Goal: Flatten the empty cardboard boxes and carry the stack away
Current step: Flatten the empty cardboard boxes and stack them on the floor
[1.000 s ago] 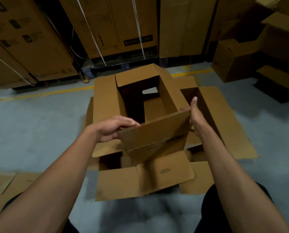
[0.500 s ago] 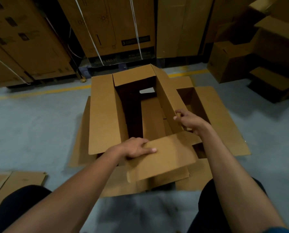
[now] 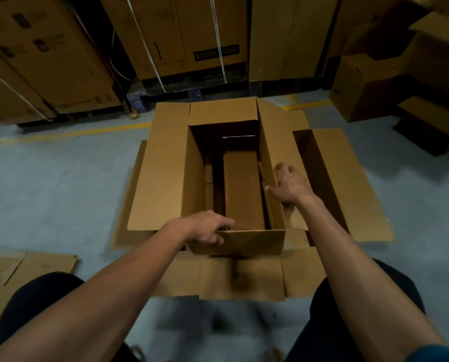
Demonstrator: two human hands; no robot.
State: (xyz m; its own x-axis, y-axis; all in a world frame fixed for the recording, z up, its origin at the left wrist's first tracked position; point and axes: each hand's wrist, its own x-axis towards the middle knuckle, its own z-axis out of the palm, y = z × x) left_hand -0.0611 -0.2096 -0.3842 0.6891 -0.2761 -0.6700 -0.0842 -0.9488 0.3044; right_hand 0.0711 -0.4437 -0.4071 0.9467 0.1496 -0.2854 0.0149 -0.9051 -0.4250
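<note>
An open brown cardboard box (image 3: 166,178) stands on the grey floor in front of me, its flaps spread and both ends open. My left hand (image 3: 209,227) grips the top edge of the near wall, fingers curled over it into the box. My right hand (image 3: 291,185) rests with spread fingers on the box's right flap, thumb at the inner edge. Beneath the box lies flattened cardboard (image 3: 260,278), and a second open box (image 3: 348,184) lies to its right.
Tall strapped cartons (image 3: 181,40) line the back wall behind a yellow floor line. Stacked boxes (image 3: 369,84) stand at the right. A flat cardboard sheet (image 3: 22,267) lies on the floor at my left. My knees frame the bottom of the view.
The near flap that tilted outward now stands upright as the box's near wall. My left hand slid from lying on it to gripping its edge. My right hand moved onto the right flap.
</note>
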